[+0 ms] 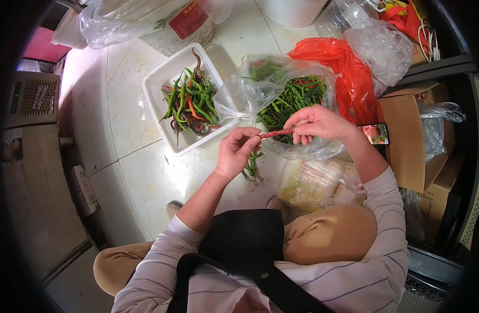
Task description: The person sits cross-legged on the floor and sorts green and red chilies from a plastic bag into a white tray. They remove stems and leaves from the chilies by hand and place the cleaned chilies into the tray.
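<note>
Between my two hands a wrinkled red chili pepper [274, 134] is stretched level above the floor. My left hand [238, 152] pinches one end of it between thumb and fingers. The other end is in the fingertips of my right hand [317, 124]. Beyond my left hand, a white plastic tray [155, 92] holds long green peppers [183, 98] with some red and dark brown ones. Behind my right hand lies a clear plastic bag [250, 92], spread open, with many green peppers [302, 94] and a few red ones inside. Some green stems [253, 168] lie on the floor below my hands.
A large bucket [184, 39] with plastic film stands behind the tray. To the right are a red plastic bag [353, 74], a phone [374, 134] and a cardboard box [402, 141]. A packed plastic bag [317, 182] sits by my knee. A cabinet [40, 176] stands at left.
</note>
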{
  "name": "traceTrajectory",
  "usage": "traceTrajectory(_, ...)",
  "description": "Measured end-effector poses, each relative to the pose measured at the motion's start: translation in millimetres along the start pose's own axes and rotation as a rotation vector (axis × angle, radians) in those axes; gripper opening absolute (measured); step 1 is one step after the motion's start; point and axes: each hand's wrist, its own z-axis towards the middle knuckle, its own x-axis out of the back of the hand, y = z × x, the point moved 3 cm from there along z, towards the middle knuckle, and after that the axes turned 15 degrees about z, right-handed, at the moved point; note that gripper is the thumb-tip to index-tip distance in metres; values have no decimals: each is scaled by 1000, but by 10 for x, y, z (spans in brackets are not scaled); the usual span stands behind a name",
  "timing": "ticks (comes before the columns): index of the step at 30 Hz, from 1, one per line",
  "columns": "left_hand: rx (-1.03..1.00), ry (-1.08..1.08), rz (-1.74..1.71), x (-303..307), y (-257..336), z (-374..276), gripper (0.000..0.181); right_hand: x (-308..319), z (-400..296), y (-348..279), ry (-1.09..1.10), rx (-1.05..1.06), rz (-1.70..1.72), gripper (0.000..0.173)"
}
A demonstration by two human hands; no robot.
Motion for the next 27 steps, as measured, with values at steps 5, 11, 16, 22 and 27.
traceTrajectory(5, -59, -26, 16, 17, 4, 3, 19, -21, -13, -29, -23, 20, -98, 24)
traceTrajectory(11, -73, -85, 74, 46, 18, -49, 24, -95, -19, -3, -103, -12, -101, 29)
traceTrajectory(16, 43, -459, 282, 155, -118, -145, 18, 42, 64, 248, -113, -99, -258, 28)
traceTrajectory(22, -152, -660, 807, 187, -500, -256, 19, 571, 240, 513, 284, 4, -871, 18)
traceTrajectory(27, -402, -534, 1105, 90, -614, -269, 23, 661, 398, 804, 399, 13, -1184, 19)
